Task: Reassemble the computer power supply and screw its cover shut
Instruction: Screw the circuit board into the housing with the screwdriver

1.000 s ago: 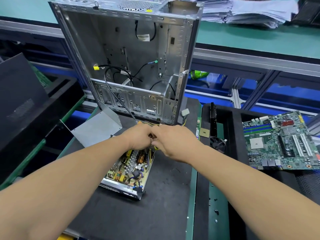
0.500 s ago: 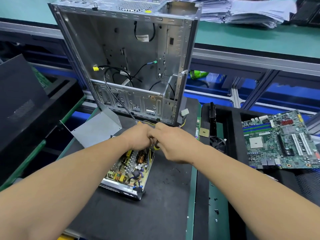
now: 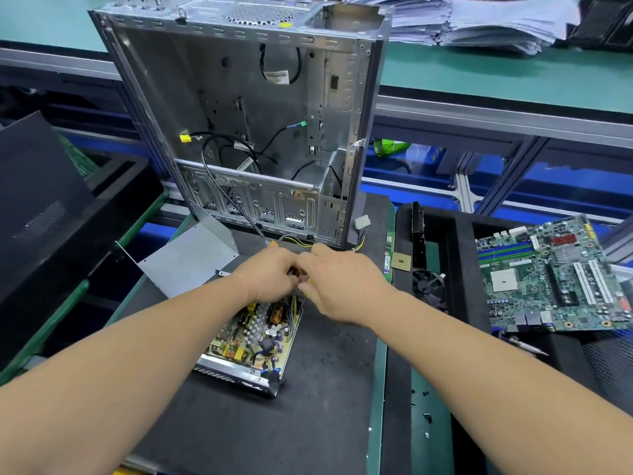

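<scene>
Your left hand [image 3: 270, 279] and right hand [image 3: 337, 284] meet, fingers curled around the wire bundle [image 3: 297, 274] at the far end of the open power supply [image 3: 255, 341], which lies just below both hands; its cover [image 3: 186, 258] rests left of them.

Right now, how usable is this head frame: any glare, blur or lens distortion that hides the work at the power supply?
Head view: light is even and bright, with soft shadows. Wide-angle distortion bows the computer case edges and stretches the forearms. The power supply board is sharp; the paper stacks near the top edge look smeared. The left hand and right hand cover the wires, so their hold cannot be read.
</scene>
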